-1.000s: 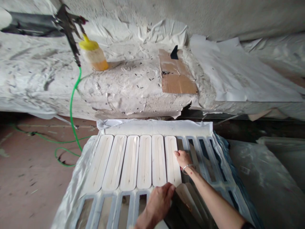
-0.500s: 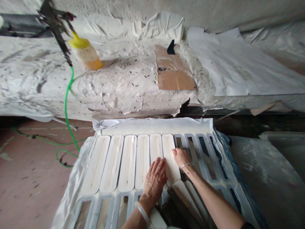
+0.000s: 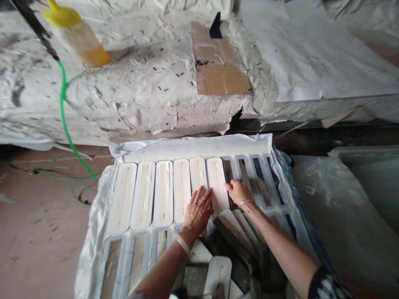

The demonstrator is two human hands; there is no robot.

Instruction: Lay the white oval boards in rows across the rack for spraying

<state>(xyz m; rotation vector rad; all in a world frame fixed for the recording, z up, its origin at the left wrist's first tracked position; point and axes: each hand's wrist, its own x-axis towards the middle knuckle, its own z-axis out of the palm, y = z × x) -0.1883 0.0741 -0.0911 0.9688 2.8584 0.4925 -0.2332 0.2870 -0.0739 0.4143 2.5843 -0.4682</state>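
The sixth white round-cornered panel from the left (image 3: 217, 180) lies between the hands, long axis pointing away from the person, far end leaning slightly left. The right hand (image 3: 238, 193) curls at its right edge, though whether it pinches I cannot tell; the left hand (image 3: 198, 212) lies palm-down, fingers outstretched, over the fifth panel's near end (image 3: 198, 172).

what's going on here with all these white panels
A person is handling white panels lined up on a slotted rack. The left hand is spread over the fifth panel from the left; the right hand is at the right edge of the sixth, last in the row. More panels lie piled nearer the person.
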